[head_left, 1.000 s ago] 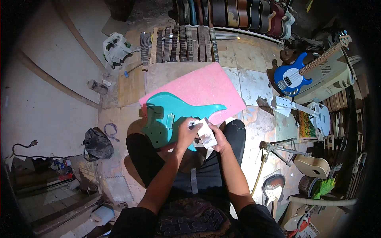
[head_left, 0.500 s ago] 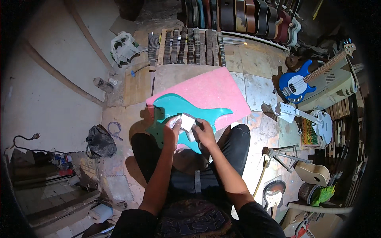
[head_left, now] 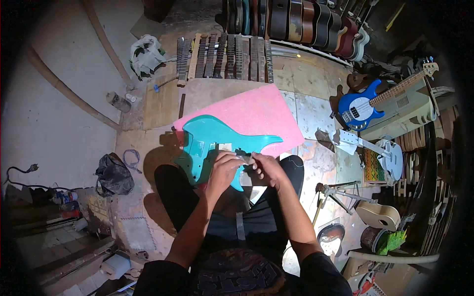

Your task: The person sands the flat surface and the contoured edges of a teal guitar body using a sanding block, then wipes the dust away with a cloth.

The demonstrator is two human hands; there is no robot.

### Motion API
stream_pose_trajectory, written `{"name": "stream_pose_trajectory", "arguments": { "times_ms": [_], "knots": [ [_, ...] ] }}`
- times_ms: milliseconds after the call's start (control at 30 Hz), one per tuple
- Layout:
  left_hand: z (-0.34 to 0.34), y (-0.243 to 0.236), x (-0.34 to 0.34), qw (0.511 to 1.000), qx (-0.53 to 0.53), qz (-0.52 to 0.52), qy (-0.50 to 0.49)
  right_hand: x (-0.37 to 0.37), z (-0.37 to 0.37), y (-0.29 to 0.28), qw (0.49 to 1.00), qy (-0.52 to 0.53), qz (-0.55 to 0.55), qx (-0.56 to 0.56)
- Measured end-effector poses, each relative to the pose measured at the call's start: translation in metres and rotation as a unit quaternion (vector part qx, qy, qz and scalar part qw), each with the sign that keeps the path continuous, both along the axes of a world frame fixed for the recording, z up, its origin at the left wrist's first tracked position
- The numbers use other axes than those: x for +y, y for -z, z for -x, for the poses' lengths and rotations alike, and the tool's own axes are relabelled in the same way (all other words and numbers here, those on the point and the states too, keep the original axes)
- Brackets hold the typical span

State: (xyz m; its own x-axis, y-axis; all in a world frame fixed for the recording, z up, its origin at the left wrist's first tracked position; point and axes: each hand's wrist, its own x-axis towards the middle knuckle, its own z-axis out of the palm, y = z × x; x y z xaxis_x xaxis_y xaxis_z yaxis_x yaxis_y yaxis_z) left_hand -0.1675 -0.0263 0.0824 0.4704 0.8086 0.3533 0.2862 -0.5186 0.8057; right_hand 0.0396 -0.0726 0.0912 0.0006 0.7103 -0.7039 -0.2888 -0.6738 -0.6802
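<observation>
A teal electric guitar body [head_left: 222, 132] lies across my lap and the pink foam sheet [head_left: 261, 106], its cut-outs and screw holes facing up. Above its near part, my left hand [head_left: 224, 171] is closed, fingertips pinching one side of a small grey sheet [head_left: 247, 159] that looks like sandpaper. My right hand [head_left: 269, 170] grips the other side between thumb and curled fingers. Just beyond the left fingers a pale rectangular piece [head_left: 224, 147] shows; whether it lies on the body or is held, I cannot tell.
Several guitar necks [head_left: 224, 56] lie in a row ahead, with guitar bodies [head_left: 306, 22] behind. On the right stand a blue bass [head_left: 363, 107], a white guitar [head_left: 390, 158], a metal stand [head_left: 340, 195] and an unfinished acoustic body [head_left: 377, 215]. A black bag [head_left: 113, 175] lies left.
The white square and pale roll are no longer held up together. Both hands have turned and now pinch the small grey sheet between them. The view has shifted slightly.
</observation>
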Motion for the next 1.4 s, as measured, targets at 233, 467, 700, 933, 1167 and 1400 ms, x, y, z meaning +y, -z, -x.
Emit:
{"name": "stream_pose_trajectory", "arguments": {
  "times_ms": [233,467,700,933,1167,1400],
  "knots": [
    [-0.014,0.002,0.004,0.997,-0.007,-0.071,0.027,0.042,-0.040,-0.050,0.957,-0.184,-0.057,-0.216],
    [-0.027,0.006,0.008,0.987,-0.014,-0.161,-0.015,0.059,-0.066,-0.057,0.914,-0.249,-0.146,-0.286],
    [0.007,0.027,0.004,0.991,0.040,-0.019,-0.129,0.077,-0.142,-0.161,0.929,0.102,-0.333,-0.124],
    [-0.025,0.025,-0.010,0.995,0.001,0.018,-0.093,0.009,-0.307,0.145,0.661,-0.189,-0.232,-0.688],
    [0.027,0.025,-0.016,0.985,0.036,0.058,-0.156,0.061,-0.179,-0.120,0.921,0.151,-0.306,-0.188],
    [-0.032,0.026,-0.015,0.991,-0.023,0.072,-0.108,0.001,-0.264,0.111,0.616,-0.144,-0.238,-0.737]
  ]
}}
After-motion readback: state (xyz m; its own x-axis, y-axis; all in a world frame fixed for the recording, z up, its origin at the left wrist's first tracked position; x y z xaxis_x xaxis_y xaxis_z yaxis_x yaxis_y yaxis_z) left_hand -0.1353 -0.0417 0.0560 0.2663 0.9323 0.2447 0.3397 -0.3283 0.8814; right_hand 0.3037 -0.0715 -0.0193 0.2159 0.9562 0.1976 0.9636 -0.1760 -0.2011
